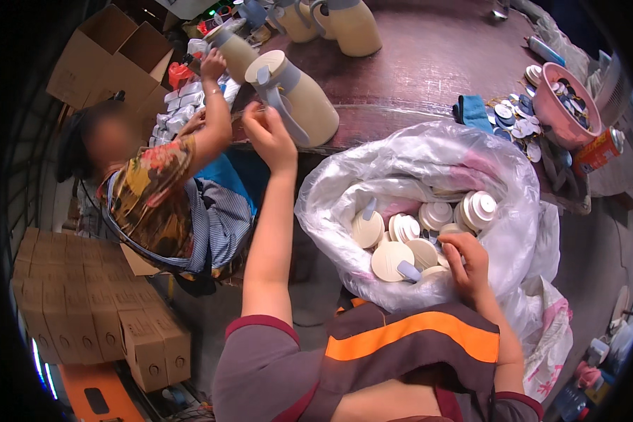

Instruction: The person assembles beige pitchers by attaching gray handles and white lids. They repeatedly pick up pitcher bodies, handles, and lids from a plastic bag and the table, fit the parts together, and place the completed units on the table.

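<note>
Lids (392, 260), cream plastic discs with blue-grey tabs, lie heaped in the clear plastic bag (471, 158) at the person's lap; they look light, stiff and smooth, best pinched by the rim. Right hand (466, 264) curls closed over one there, while the left hand (269, 137), fingers pinched, touches the cream jug (304, 105) on the desk (429, 56).
</note>
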A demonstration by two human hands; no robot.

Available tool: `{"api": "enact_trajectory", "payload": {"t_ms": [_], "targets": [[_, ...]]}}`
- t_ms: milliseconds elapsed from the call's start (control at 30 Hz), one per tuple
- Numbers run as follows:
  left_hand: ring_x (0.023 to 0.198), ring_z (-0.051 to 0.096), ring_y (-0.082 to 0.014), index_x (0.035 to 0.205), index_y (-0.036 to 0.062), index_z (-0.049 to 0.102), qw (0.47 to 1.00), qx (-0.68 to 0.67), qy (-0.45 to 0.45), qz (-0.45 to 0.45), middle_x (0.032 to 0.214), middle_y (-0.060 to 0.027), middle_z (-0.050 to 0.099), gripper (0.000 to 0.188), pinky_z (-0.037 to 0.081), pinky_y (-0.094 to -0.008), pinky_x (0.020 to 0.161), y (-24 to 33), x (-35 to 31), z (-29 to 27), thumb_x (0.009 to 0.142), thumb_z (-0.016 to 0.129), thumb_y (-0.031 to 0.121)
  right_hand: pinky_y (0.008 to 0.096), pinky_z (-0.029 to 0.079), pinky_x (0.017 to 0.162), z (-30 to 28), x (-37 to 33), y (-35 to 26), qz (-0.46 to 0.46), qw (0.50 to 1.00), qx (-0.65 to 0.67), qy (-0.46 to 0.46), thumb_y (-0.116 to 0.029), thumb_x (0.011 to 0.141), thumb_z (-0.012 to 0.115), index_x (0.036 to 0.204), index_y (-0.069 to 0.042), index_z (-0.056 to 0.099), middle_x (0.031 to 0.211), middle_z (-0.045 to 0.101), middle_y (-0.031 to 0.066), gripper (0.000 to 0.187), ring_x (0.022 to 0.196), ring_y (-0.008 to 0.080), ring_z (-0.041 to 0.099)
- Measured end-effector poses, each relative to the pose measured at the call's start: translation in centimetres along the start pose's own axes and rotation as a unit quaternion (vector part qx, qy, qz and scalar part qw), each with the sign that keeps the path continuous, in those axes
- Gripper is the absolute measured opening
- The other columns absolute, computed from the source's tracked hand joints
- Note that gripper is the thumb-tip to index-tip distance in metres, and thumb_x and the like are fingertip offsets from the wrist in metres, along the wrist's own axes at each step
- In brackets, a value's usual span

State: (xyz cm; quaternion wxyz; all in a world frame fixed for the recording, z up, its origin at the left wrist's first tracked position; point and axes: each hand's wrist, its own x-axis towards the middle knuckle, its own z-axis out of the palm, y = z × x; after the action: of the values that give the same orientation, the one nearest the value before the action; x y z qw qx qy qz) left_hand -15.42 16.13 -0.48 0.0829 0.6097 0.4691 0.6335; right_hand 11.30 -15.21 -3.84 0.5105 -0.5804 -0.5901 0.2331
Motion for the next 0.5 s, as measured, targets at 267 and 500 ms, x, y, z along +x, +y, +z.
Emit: {"api": "enact_trajectory", "payload": {"t_ms": [267, 500], "targets": [[0.071, 0.059, -0.0242, 0.109, 0.0128, 0.062, 0.914, 0.261, -0.176, 0.257, 0.072, -0.0021, 0.059, 0.028, 0.043, -0.0387, 0.070, 0.9, -4.5, 0.2, 0.080, 0.064, 0.014, 0.0312, 0.047, 0.064, 0.3, 0.0, -0.1, 0.017, 1.000, -0.004, -0.001, -0.002, 0.086, 0.060, 0.095, -0.001, 0.066, 0.081, 0.063, 0.0125, 0.011, 0.070, 0.0255, 0.061], [0.084, 0.064, -0.0269, 0.131, 0.0117, 0.052, 0.878, 0.296, -0.313, 0.206, 0.086, -0.0112, 0.065, 0.054, 0.047, -0.0405, 0.079, 2.3, -4.7, 3.0, 0.079, 0.065, 0.022, 0.0306, 0.047, 0.064, 0.5, -0.1, 0.1, 0.010, 1.000, -0.004, 0.025, -0.003, 0.087, 0.060, 0.095, -0.001, 0.066, 0.081, 0.064, 0.0124, 0.011, 0.070, 0.0240, 0.061]]}}
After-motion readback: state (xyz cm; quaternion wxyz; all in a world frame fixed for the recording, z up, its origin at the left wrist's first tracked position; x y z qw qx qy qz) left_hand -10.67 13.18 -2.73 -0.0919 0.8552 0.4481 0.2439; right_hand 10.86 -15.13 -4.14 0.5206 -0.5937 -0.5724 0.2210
